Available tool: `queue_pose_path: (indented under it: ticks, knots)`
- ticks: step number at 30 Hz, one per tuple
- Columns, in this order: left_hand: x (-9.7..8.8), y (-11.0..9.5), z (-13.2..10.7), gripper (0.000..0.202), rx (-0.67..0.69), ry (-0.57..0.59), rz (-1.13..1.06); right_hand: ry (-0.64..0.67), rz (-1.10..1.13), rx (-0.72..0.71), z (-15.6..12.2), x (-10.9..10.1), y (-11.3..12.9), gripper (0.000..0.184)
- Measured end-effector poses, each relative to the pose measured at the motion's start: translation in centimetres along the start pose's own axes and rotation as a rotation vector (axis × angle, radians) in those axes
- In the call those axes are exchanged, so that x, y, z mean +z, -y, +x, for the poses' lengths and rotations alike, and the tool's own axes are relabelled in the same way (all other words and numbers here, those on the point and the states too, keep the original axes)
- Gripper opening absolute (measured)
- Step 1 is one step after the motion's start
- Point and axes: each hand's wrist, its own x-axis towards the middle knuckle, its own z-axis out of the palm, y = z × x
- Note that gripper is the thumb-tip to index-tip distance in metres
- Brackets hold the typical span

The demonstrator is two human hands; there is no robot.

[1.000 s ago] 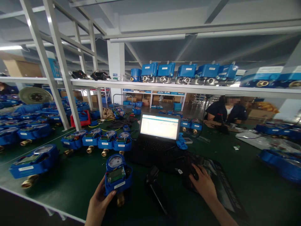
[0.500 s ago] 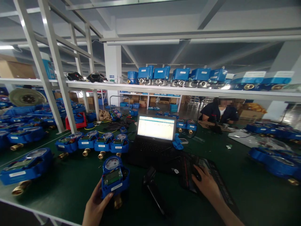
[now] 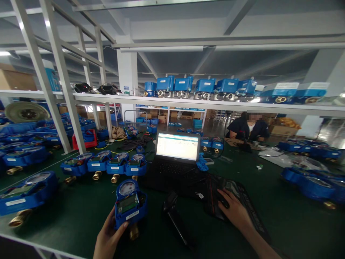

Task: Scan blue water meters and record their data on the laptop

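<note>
Meter | left fingers pinching its corner | open gap to scanner | right fingers curled over mouse, inside mat

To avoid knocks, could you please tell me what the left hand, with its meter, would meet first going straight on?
Beyond the held meter, the left hand would probably meet the row's rightmost meter, brass fitting first; depth is unclear.

A factory assembly workshop, shown by a broad green-topped workbench crowded with open-topped blue plastic meters with brass pipe ends, a long white shelf of boxy blue units, brown cardboard boxes, and a person in dark clothing beyond.
</note>
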Motion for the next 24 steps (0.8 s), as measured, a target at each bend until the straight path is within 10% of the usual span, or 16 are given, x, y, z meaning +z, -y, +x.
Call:
queue_pose_path:
  ticks: [24]
  knots:
    - [-0.17, -0.12, -0.09, 0.065, -0.019, -0.016, 0.027, 0.029, 0.041, 0.027, -0.01, -0.01, -0.06, 0.047]
